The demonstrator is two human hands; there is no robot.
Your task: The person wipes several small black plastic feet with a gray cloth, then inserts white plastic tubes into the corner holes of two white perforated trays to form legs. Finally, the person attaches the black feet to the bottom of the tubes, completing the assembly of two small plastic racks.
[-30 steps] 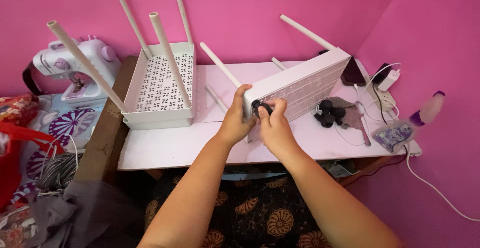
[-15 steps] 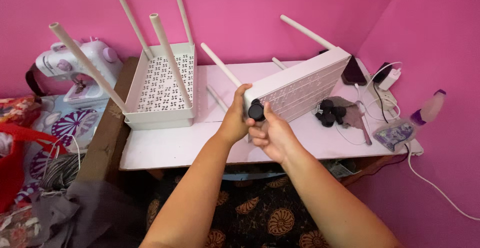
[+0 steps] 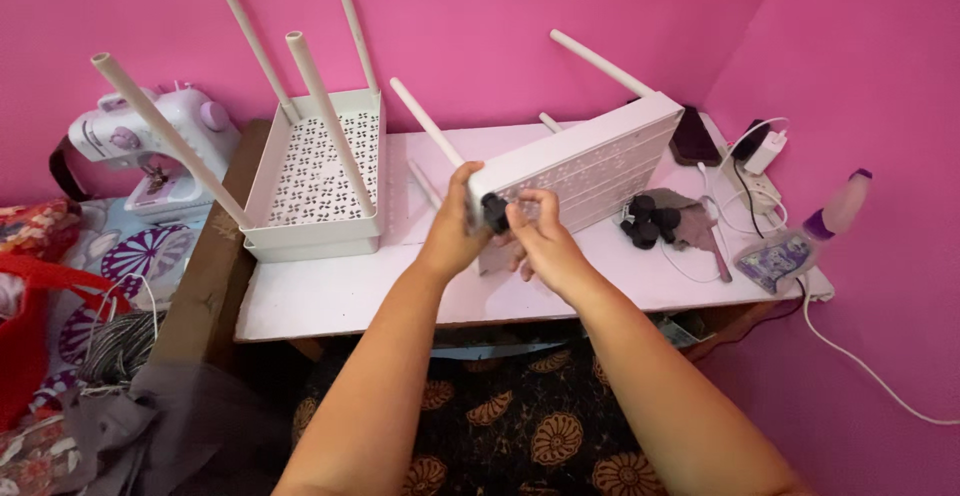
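A white perforated shelf tray stands tilted on its side on the white table, with white poles sticking out behind it. My left hand grips the tray's near corner. My right hand pinches a small black caster wheel against that same corner. A second white tray sits flat at the left with several long white poles rising from its corners.
Several loose black caster wheels lie on a grey cloth right of the tilted tray. A dark phone, a charger with white cables and a purple spray bottle crowd the right end. A small sewing machine stands at the left.
My right hand has turned on the black wheel, from palm-up under it to fingers pinching it from the right. The view shifted slightly left and up.
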